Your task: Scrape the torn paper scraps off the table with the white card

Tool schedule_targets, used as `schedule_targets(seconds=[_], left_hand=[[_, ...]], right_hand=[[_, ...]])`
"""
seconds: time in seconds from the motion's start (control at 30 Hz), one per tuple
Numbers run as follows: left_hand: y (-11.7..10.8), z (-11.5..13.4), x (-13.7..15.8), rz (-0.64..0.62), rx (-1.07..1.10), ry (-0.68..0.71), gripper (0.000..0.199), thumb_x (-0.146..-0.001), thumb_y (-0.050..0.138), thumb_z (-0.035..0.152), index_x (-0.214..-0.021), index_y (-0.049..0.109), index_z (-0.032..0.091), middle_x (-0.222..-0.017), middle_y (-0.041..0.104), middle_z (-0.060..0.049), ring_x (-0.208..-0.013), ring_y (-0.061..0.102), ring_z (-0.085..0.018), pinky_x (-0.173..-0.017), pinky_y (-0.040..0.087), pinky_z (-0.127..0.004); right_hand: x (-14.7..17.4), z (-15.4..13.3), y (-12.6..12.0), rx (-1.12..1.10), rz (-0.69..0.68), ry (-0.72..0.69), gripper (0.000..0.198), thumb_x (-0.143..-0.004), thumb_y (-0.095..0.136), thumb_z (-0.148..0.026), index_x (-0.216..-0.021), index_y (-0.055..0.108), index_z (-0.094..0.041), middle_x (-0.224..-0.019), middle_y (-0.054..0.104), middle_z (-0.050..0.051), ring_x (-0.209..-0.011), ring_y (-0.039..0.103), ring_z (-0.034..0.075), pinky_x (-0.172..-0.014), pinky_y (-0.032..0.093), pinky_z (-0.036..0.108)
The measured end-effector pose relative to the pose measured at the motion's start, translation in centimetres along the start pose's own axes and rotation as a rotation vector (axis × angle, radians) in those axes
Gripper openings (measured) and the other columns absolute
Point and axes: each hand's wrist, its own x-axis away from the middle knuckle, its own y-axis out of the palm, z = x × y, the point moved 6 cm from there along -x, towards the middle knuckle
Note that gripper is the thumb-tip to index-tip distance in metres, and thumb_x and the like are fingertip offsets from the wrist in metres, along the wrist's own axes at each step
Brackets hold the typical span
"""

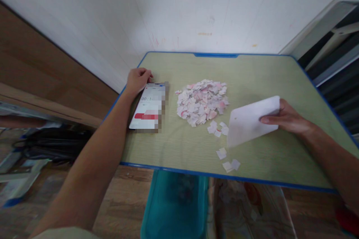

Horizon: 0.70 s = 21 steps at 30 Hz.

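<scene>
My right hand (288,117) grips a white plastic scraper (252,119), a flat sheet with rounded corners and a small hole, thumb on its near face. The scraper is tilted over the table, just right of a heap of torn paper scraps (203,101), white with pink marks. Several loose scraps (221,153) lie below and left of it. By the top of a phone (146,106) at the table's left side, my left hand (139,79) rests with curled fingers; whatever may be inside them is hidden. The phone screen shows a timer and a red button, partly pixelated.
The green table (260,71) has a blue rim and stands against a white wall (174,15). Under its front edge are a teal bin (174,209) and a clear bag (249,209) with scraps. Brown boards (50,63) stand left, and a metal frame (331,26) leans at right.
</scene>
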Motion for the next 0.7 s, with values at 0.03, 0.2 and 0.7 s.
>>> schedule_targets(seconds=[0.03, 0.2, 0.7], left_hand=[[0.0, 0.0, 0.0, 0.001, 0.003, 0.008, 0.019, -0.084, 0.051, 0.024, -0.069, 0.062, 0.016, -0.06, 0.055, 0.0, -0.053, 0.044, -0.011, -0.055, 0.032, -0.027], [0.1, -0.2, -0.1, 0.004, 0.007, 0.021, 0.019, -0.083, 0.051, 0.024, -0.069, 0.061, 0.016, -0.06, 0.055, -0.001, -0.054, 0.045, -0.012, -0.055, 0.032, -0.027], [0.0, 0.2, 0.2, -0.005, 0.043, -0.022, 0.017, -0.084, 0.051, 0.021, -0.071, 0.061, 0.015, -0.06, 0.054, 0.001, -0.055, 0.044, -0.011, -0.057, 0.033, -0.028]], right_hand=[[0.0, 0.0, 0.3, 0.002, -0.003, -0.011, 0.026, -0.052, 0.091, -0.025, -0.075, 0.079, -0.023, -0.072, 0.077, -0.002, -0.059, 0.069, 0.015, -0.056, 0.056, 0.021], [0.5, 0.1, 2.5, 0.055, -0.183, 0.053, 0.024, -0.052, 0.09, -0.024, -0.073, 0.08, -0.021, -0.071, 0.077, -0.001, -0.057, 0.069, 0.015, -0.055, 0.055, 0.022], [1.2, 0.0, 1.8, 0.089, -0.299, 0.113, 0.022, -0.052, 0.088, -0.022, -0.073, 0.081, -0.024, -0.062, 0.074, -0.003, -0.05, 0.066, 0.015, -0.045, 0.051, 0.02]])
